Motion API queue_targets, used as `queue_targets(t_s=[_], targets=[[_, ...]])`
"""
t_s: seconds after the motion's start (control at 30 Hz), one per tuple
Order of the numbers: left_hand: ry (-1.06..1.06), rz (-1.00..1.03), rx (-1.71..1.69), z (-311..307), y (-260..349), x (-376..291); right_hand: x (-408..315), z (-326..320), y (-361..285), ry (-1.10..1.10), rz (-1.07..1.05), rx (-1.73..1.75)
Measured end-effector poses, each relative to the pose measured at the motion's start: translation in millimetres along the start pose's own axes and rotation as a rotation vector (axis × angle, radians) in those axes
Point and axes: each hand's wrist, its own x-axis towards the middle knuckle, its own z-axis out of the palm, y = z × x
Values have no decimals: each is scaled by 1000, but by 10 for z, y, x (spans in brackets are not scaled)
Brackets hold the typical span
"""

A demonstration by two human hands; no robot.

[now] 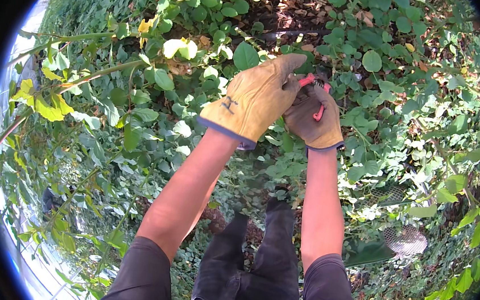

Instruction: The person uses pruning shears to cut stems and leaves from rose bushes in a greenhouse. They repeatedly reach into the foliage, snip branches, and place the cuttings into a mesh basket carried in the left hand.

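Note:
Both of my hands wear tan leather work gloves with dark cuffs. In my right hand (317,120) is a pair of red-handled pruning shears (308,79); one handle end shows against the palm, and a spring sits between the handles. The blades are hard to make out against the dark foliage. My left hand (258,94) is close beside it, its fingertips at the upper red handle. Whether those fingers grip the handle is hidden by the glove. Green leaves surround both hands, with a large leaf (246,56) just above the left glove.
Long thorny-looking canes (96,75) arch in from the left. Dry brown leaf litter (292,13) shows beyond my hands. Dense ground cover surrounds my legs (235,252). At the lower right lie a perforated light-coloured piece (405,241) and a dark green panel (368,251).

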Motion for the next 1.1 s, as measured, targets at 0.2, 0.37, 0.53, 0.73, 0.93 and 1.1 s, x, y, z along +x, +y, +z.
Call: queue_targets(t_s=[0.2,0.37,0.53,0.73,0.93,1.1], targets=[[-371,71,497,357,-243,524,312,-316,-338,-171,45,-214],[-461,209,682,663,-601,805,384,-387,-501,-182,-40,-547],[-374,320,797,741,-866,884,520,-412,-492,14,47,38],[-212,500,797,755,-934,722,677,-486,-345,-34,-88,-152],[-549,408,781,494,-611,742,602,-304,-299,105,-39,55],[-325,23,226,248,-97,1057,590,-206,-211,119,-51,114]])
